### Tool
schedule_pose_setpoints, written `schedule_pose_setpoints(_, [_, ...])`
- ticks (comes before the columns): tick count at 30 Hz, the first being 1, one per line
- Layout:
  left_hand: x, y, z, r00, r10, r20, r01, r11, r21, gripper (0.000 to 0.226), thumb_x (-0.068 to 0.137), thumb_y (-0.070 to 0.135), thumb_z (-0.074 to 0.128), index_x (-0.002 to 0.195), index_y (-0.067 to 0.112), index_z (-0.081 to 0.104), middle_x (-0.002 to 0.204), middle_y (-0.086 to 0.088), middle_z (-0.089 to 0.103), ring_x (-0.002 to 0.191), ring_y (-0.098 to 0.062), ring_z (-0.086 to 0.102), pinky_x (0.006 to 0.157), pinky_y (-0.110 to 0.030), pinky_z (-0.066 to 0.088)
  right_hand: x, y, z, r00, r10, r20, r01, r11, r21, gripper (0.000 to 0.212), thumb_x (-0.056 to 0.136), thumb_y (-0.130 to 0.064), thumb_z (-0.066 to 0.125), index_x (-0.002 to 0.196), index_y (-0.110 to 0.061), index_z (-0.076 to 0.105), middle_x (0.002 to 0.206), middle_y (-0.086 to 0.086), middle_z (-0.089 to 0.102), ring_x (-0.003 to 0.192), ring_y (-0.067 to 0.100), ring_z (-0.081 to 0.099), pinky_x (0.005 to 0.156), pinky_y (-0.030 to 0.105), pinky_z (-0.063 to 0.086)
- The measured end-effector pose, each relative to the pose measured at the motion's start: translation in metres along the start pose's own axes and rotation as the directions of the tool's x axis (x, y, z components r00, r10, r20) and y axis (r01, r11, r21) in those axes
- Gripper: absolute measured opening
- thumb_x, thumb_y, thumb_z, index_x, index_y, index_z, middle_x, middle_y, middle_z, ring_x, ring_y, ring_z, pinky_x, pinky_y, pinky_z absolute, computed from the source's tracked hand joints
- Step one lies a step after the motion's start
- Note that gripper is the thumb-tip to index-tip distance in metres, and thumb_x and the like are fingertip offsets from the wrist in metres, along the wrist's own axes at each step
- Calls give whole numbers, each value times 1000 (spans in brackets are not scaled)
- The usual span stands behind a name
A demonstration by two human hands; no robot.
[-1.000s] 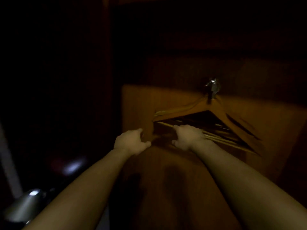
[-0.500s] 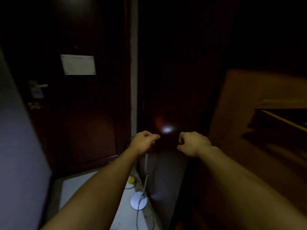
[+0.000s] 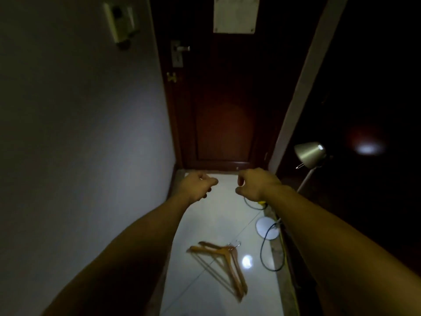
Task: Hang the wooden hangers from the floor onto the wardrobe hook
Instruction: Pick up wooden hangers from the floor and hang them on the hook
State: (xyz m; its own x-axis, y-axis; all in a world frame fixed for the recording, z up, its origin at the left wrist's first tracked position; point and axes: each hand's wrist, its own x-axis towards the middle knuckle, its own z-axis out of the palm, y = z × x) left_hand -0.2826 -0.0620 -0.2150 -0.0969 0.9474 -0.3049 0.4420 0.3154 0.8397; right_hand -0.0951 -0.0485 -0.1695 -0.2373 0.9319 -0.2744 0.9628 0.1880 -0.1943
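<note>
Step in hand: retrieval of the next hanger. The left hand [image 3: 198, 185] and right hand [image 3: 255, 184] are held out in front at the same height. Each grip is released, with fingers loosely curled and nothing grasped.

The light-brown wooden hangers with metal hooks [image 3: 224, 258] lie stacked on the glossy white tiled floor [image 3: 205, 224]. They are well below both grips, nearer the person and slightly toward the right grip. How many are in the stack cannot be told. A black cable [image 3: 264, 254] runs just beyond the hangers on the right-grip side, up to the round white base of a grey floor lamp [image 3: 267, 228].

The wardrobe hook is not in view.

Next move, as judged: lower both grips, close one on the top hanger near its neck, and lift it clear of the cable.
</note>
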Motion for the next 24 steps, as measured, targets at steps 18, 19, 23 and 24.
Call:
schedule_pose_setpoints(18, [115, -147, -5, 930, -194, 311, -27, 809, 587, 34, 86, 48, 62, 108, 22, 61, 104, -3, 67, 95, -20, 61, 88, -41, 55, 128, -12, 170, 908, 102, 406, -148, 986, 82, 21, 88, -38, 61, 101, -22, 63, 96, 2, 66, 91, 22, 63, 77, 33, 53])
schedule_pose_setpoints(19, [121, -150, 3, 925, -206, 320, -24, 807, 590, 33, 86, 48, 62, 106, 22, 61, 102, -2, 66, 93, -20, 61, 87, -41, 55, 134, -3, 178, 901, 114, 418, -168, 981, 95, 19, 88, -37, 61, 99, -22, 64, 93, 2, 67, 87, 21, 64, 74, 32, 54])
schedule_pose_setpoints(23, [151, -168, 38, 900, -272, 341, 6, 789, 614, 24, 83, 50, 61, 97, 30, 60, 98, 2, 66, 88, -17, 62, 81, -37, 56, 159, 37, 226, 892, 133, 433, -209, 969, 131, 12, 88, -34, 60, 88, -22, 62, 81, 0, 64, 72, 16, 64, 64, 29, 56])
schedule_pose_setpoints(24, [161, -175, 48, 891, -302, 340, 32, 788, 615, 23, 82, 51, 61, 95, 32, 61, 97, 3, 66, 88, -17, 62, 81, -36, 56, 165, 49, 240, 880, 144, 453, -227, 965, 134, 12, 89, -34, 60, 86, -22, 59, 78, -2, 62, 69, 13, 62, 60, 27, 54])
